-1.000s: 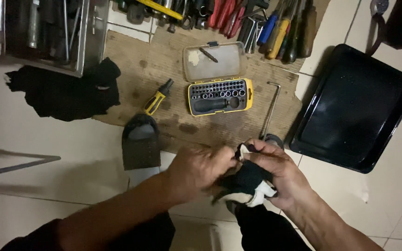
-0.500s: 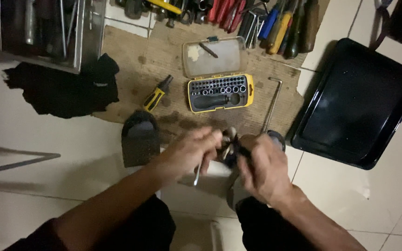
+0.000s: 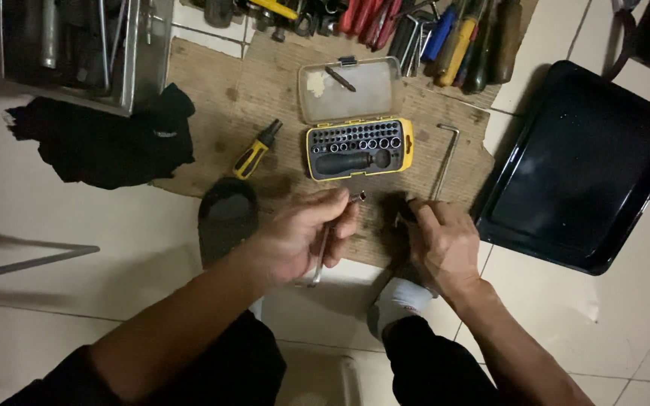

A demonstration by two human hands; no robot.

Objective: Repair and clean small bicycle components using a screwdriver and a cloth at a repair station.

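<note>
The left hand point(image 3: 302, 237) is closed around a slim metal tool point(image 3: 323, 252), which looks like a small wrench or hex key; its shaft runs down out of the fist and its upper tip shows just past the fingers. The right hand point(image 3: 445, 244) is clamped over a dark object point(image 3: 395, 225) that is mostly hidden under the fingers, so its kind cannot be told.

A second ago both hands were bunched together over a dark and white bundle close to the body. Half a second ago the metal tool was already between them. Now the hands are apart and have moved forward onto the edge of the cardboard sheet point(image 3: 212, 83), each with its own thing. It seems the joint handling is over and the tool has been brought free of the dark piece.

Just beyond the hands lies an open yellow bit case point(image 3: 359, 146) with its clear lid point(image 3: 347, 90) folded back. An L-shaped hex key point(image 3: 445, 162) lies to its right and a yellow and black screwdriver point(image 3: 256, 150) to its left. A dark shoe sole point(image 3: 226, 218) sits near the left wrist, a black cloth point(image 3: 107, 139) farther left, and a black tray point(image 3: 588, 165) on the tiled floor to the right. A row of screwdrivers point(image 3: 445, 34) lines the top edge.
</note>
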